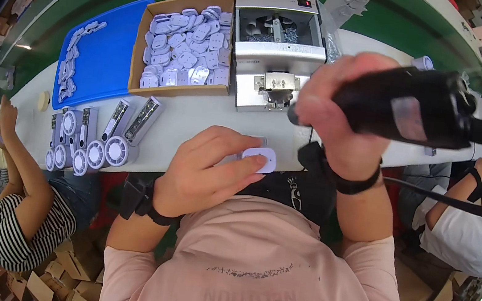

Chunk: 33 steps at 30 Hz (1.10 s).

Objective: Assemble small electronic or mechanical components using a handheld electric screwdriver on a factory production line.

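Note:
My left hand (203,173) pinches a small, rounded, pale lilac plastic cover (265,153) near the front edge of the table, thumb lying on its face. A black electric screwdriver (379,102) with a thick cable is gripped in my right hand (337,112), raised to the right of the cover and apart from it. Its tip points left, in front of a silver screw feeder (274,62). The feeder has screws behind its window and a metal outlet on its front.
Left of the feeder, a cardboard box (180,91) holds many lilac covers. A blue tray (106,49) carries a row of white pieces. Several lilac housings (95,155) with round grilles, some showing circuit boards, stand at the left. Co-workers sit on both sides.

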Tool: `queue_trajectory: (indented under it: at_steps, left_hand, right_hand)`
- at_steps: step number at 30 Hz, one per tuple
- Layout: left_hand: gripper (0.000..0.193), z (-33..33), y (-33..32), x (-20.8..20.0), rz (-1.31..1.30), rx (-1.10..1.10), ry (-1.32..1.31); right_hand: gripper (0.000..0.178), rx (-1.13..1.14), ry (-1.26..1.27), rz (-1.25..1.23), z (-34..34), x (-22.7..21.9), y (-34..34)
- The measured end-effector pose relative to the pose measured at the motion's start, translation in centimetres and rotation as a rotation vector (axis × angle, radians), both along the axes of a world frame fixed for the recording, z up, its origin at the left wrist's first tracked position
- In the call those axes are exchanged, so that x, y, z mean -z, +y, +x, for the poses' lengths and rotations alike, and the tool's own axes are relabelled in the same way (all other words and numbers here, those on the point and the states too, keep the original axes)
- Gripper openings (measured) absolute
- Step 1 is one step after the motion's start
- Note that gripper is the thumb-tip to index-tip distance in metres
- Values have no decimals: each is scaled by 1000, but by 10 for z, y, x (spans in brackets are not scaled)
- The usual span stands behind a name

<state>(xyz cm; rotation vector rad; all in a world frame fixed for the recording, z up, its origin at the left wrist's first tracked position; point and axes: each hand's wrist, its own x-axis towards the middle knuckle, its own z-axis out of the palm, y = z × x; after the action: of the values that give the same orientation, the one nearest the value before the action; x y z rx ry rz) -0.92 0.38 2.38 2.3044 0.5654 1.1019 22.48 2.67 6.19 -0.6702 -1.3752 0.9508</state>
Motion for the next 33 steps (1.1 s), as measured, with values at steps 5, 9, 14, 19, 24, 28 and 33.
queue_trajectory:
  at_steps: [5,9,14,19,24,28,33]
  left_hand:
    - [37,-8,-2,3,-32,-16,-65]
    - [37,-5,0,15,-46,-20,-147]
    - [39,-4,-8,15,-201,-86,-142]
    - [42,-4,-2,18,-179,-73,-188]
    - [39,-2,-5,19,-196,-76,-183]
    - [37,-4,-3,21,-184,-64,-186]
    - [34,-5,-3,22,-161,-49,-185]
  right_hand:
    - [41,127,-20,-40,-29,9,23]
    - [43,72,-73,-263,-33,4,21]
    - [40,50,-15,-197,-25,4,-5]
    - [41,-170,121,100,-23,-58,-22]
    - [49,-220,23,83,-33,-54,-28]
    - [51,-168,-23,17,-42,-54,-30]
    - [50,-159,-48,-17,-49,-50,-27]
